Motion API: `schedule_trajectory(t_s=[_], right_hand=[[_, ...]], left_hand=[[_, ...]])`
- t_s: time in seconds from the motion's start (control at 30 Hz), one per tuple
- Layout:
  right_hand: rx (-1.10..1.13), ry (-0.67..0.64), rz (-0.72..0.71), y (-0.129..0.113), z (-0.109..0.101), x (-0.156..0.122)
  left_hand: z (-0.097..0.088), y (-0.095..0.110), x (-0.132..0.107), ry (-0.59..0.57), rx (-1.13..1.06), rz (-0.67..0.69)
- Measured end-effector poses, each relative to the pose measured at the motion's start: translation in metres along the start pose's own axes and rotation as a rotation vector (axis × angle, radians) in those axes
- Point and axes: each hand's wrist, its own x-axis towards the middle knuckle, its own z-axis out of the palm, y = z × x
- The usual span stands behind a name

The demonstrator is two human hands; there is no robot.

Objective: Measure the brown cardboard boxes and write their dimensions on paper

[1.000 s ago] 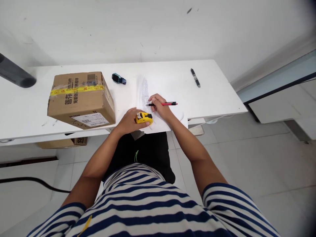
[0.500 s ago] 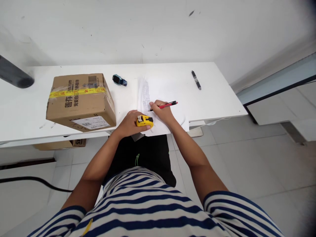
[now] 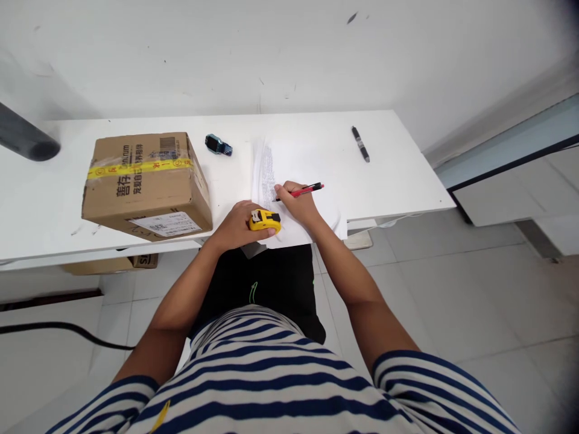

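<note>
My left hand (image 3: 237, 224) is closed around a small yellow tape measure (image 3: 264, 220) at the near edge of the white table (image 3: 384, 181). My right hand (image 3: 296, 203) pinches a red pen (image 3: 304, 191), its tip down on a white sheet of paper (image 3: 296, 166) that carries handwriting along its left side. The two hands lie close together on the near part of the sheet.
A taped cardboard box (image 3: 147, 181) sits on the table to the left. A small blue device (image 3: 218, 145) lies behind it, and a black pen (image 3: 360, 143) at the far right. A dark tube (image 3: 25, 140) enters from the left edge. Another box (image 3: 113, 263) sits under the table.
My right hand with the red pen has shifted slightly toward me down the sheet. The left hand keeps hold of the tape measure in the same spot.
</note>
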Motion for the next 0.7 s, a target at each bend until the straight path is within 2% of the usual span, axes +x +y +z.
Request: schedule_trajectory(t_s=[0.13,0.27,0.43,0.6,0.7], right_hand=[[0.0,0.015,0.012,-0.0014,0.0005,0.0002],[0.009,-0.047,0.002,-0.0025,-0.0007,0.0001],[0.024,-0.021,0.013,-0.0007,-0.0008,-0.0006],[0.032,0.029,0.016,-0.0008,-0.0003,-0.0011],[0.022,-0.01,0.017,-0.0014,-0.001,-0.0008]], left_hand=[[-0.0001,-0.0009,-0.0001,-0.017,0.005,-0.006],[-0.0002,-0.0015,0.0002,-0.022,0.002,0.005],[-0.0006,0.0001,0.0001,-0.014,-0.043,0.031],[-0.0013,0.0,-0.0002,-0.027,0.011,0.006],[-0.0009,-0.0013,-0.0001,-0.029,0.013,0.012]])
